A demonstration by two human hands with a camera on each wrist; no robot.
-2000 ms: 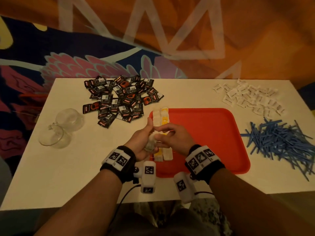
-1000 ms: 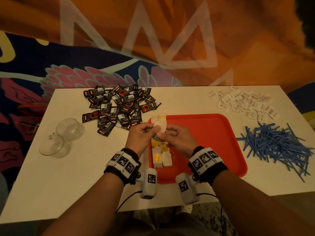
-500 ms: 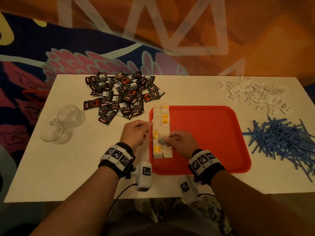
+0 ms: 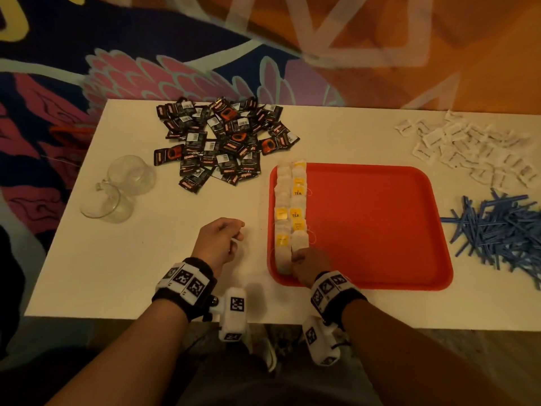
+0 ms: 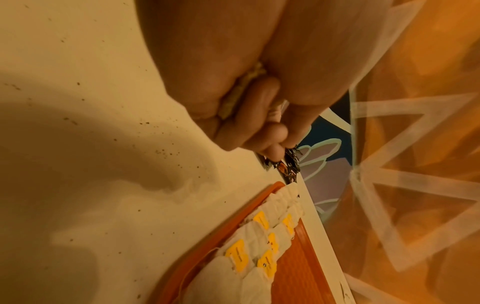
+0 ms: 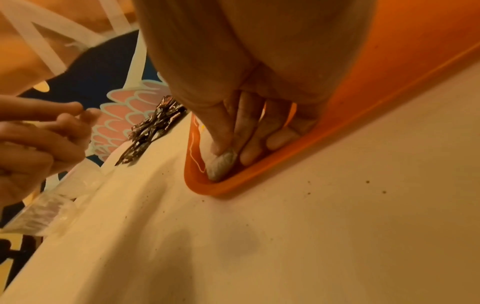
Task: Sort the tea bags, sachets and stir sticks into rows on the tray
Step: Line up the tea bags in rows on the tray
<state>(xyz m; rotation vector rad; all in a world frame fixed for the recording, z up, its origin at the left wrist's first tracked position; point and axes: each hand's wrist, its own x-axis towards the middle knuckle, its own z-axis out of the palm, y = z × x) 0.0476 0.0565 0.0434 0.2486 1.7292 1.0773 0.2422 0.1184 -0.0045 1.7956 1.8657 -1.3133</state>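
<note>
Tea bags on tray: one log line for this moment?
step: tea bags | tray: two columns, left edge | right hand: pressing nearest bag | left hand: curled over table, contents unclear

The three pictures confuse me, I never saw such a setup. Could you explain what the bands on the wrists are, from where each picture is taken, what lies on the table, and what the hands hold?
No machine here: a person works with bare hands. The wrist bands carry printed markers and a small camera each. One picture comes from a head camera looking down; the other two look along each hand.

On the white table lies a red tray with two rows of tea bags along its left edge. Behind it is a pile of black sachets; to the right are white sachets and blue stir sticks; to the left, two glass cups.

The right hand pinches the nearest tea bag at the tray's near corner. The left hand, curled beside the tray, grips something pale, seemingly more tea bags.
</note>
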